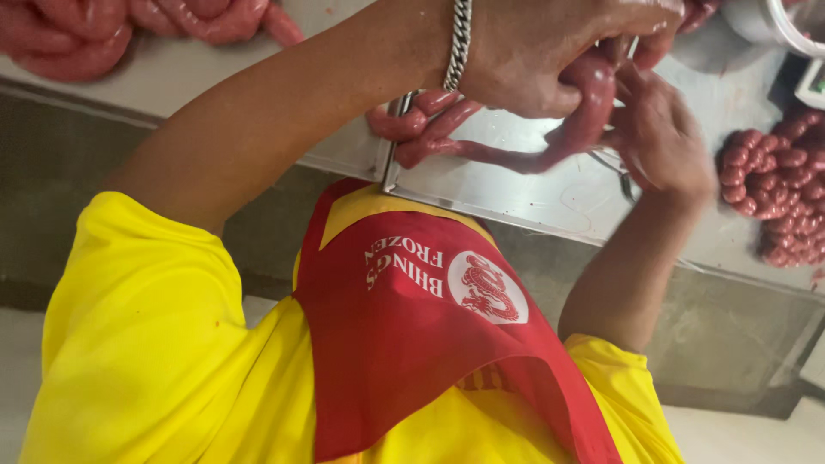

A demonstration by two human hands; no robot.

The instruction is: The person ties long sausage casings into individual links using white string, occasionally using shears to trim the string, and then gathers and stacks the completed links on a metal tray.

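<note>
My left hand point(550, 51), with a silver chain bracelet point(460, 43) on the wrist, grips a string of pink raw sausage point(593, 99) where it bends into a loop. Just to the right of it, my right hand point(662, 142) has its fingers closed on the same loop. The rest of the string trails left as a thin stretch of casing to several plump links point(430, 125) lying on the steel table point(516, 185). Below the hands are my yellow shirt point(146, 344) and red apron point(412, 344).
A heap of short pink sausage links point(773, 198) lies on the table at the right. More long sausages point(129, 26) lie at the top left. Part of a white container point(773, 17) shows at the top right. The table's front edge point(447, 202) runs in front of my body.
</note>
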